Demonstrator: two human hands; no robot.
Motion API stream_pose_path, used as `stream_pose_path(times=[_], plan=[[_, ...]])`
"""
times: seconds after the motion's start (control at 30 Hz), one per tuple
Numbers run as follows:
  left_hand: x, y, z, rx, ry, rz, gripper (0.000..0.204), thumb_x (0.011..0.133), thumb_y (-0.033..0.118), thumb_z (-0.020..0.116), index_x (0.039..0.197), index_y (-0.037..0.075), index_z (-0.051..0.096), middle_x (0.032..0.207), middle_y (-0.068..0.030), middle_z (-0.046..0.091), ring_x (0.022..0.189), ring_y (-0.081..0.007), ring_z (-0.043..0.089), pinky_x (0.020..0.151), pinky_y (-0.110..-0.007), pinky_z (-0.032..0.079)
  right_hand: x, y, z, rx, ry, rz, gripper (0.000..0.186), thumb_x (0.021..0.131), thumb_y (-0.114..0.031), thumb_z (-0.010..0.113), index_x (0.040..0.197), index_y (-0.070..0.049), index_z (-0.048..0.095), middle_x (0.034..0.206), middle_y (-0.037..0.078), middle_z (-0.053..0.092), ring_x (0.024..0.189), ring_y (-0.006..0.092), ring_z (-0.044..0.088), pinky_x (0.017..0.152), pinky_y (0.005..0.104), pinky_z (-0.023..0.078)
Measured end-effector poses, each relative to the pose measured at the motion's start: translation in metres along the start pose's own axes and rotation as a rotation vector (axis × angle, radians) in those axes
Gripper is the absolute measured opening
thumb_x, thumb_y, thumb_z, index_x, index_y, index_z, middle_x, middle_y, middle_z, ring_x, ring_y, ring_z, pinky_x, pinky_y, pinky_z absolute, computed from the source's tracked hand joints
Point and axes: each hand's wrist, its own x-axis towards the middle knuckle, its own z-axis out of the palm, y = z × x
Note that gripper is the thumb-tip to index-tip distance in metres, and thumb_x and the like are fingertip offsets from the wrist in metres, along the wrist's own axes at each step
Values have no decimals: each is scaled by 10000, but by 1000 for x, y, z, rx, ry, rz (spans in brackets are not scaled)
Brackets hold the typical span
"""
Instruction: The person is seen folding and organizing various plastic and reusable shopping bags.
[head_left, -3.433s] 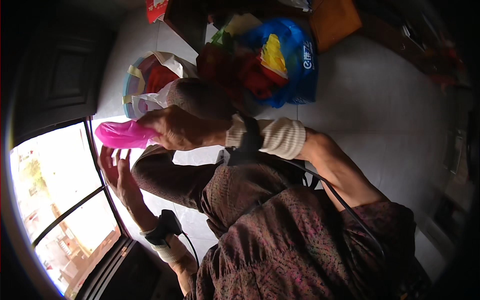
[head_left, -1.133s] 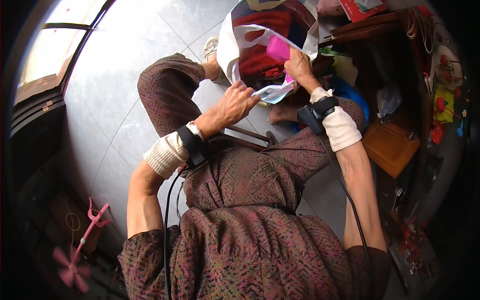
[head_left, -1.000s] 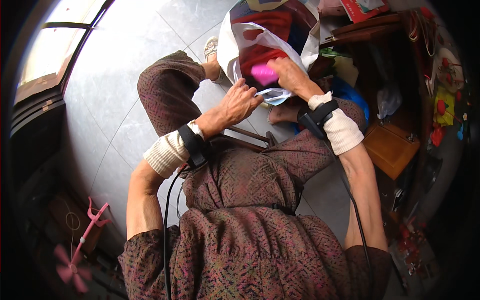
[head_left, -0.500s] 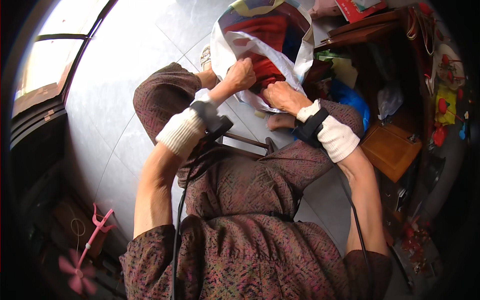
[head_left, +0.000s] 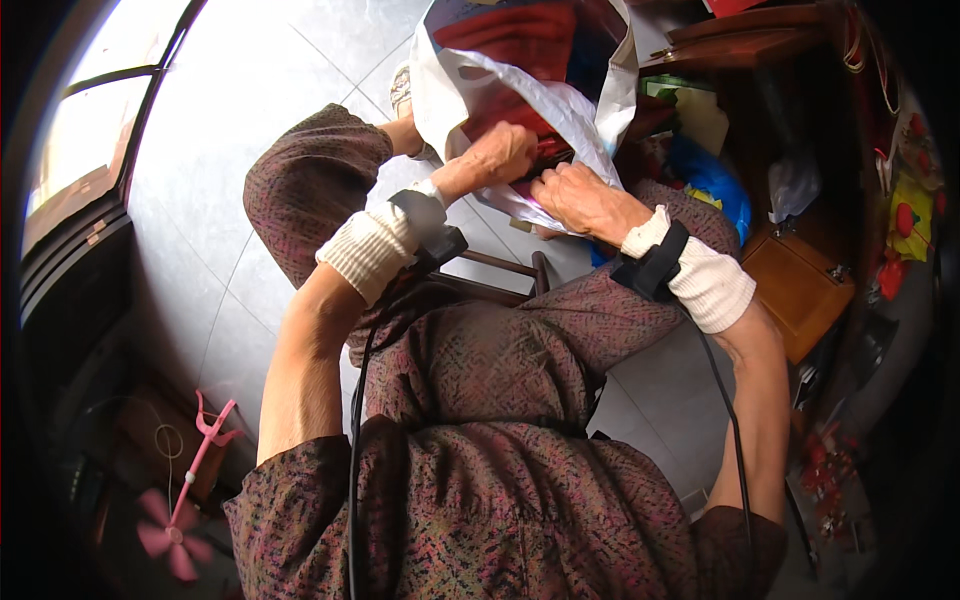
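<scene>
- At the far middle, beyond the person's lap and between the knees, a white plastic bag gapes upward with red cloth heaped inside.
- The bag's film looks thin, limp and slick; I'd expect it to weigh little by itself, fold under any push and slide between dry fingertips. The doubled rim or the cut-out handle seems the surest hold.
- The cloth appears soft and hard to harm, best gathered by the handful; a packed load of it could drag on the plastic.
- The left hand curls over the mouth, fingers bent downward and in; what it grasps, if anything, I cannot tell.
- The right hand lies knuckles up at the near right rim, against the plastic. Its fingertips are hidden, so I can't say whether they pinch the film.
- Ribbed, stretchy off-white cuffs wrap both forearms, with stiff black straps over them.
- Closer in, the dark patterned trousers drape in loose creases.
- Off right, a glossy, crumpled blue bag sits beyond a smooth, flat brown wooden panel.
- Near left, a pink fan shows rounded blades above smooth grey tiles.
</scene>
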Motion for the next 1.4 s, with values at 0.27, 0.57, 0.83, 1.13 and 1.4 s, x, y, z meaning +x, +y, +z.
stream_pose_path(times=[0.27,0.57,0.83,1.13,1.4], plan=[[16,-18,43,502,383,70,554,679,232,676,1153,39,462,850,-158,587,848,-361,606,626,-477,496,5,-9,-9,-36,-151,0,155,801,-132,503,897,-17,541,813,139,584,781,300,594,692,408,483],[33,-30,24,266,265,-106,352,700,188,614,1023,50,602,918,-196,643,823,-354,623,719,-444,487,-1,-16,7,83,-144,2,183,799,-118,507,943,-17,559,857,148,592,810,303,599,708,417,473],[8,-20,60,656,187,108,772,540,279,764,1219,90,447,1136,-146,466,1012,-370,483,689,-569,425,-14,-38,-5,-16,-62,-3,153,760,-111,511,873,-9,525,806,124,576,759,277,573,679,408,459],[29,-59,52,425,372,44,225,775,128,536,979,80,619,860,-153,644,763,-318,638,660,-438,501,4,-20,3,295,-99,54,155,763,-65,506,901,6,497,745,178,561,683,352,568,623,442,470],[22,-45,31,360,381,203,227,783,169,532,994,143,610,828,-132,634,730,-314,626,645,-445,484,41,5,45,-25,109,-10,111,772,-120,523,807,-27,572,769,133,576,772,294,585,694,414,453]])
